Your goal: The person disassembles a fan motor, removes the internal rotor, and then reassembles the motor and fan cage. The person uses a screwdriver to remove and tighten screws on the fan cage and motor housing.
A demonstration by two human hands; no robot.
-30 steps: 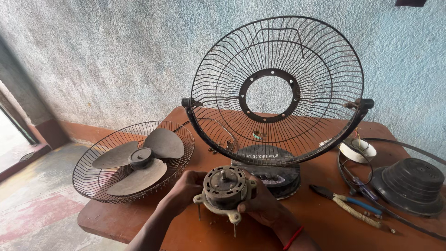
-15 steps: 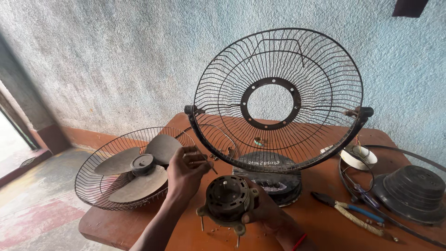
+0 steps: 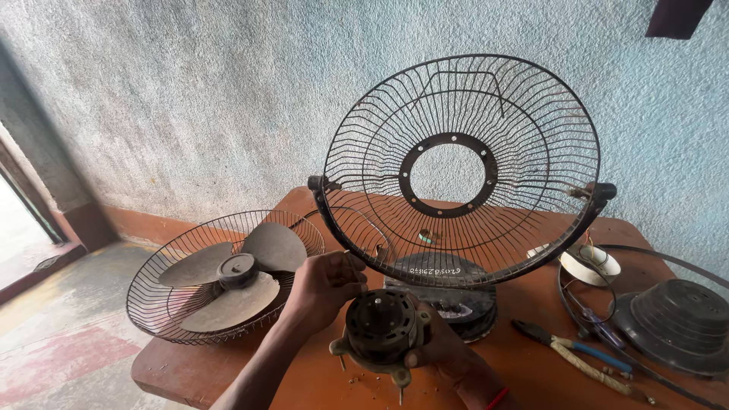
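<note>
Held the round fan motor just above the front edge of the wooden worktop, close before the upright wire guard. Right hand cupped under it, grip closed on the casing. Left hand curled at its top edge, fingers pinched; could not tell on what. Risk judged: could slip and drop, since supported from one side only. Could also snag the guard wires, or roll toward the pliers.
</note>
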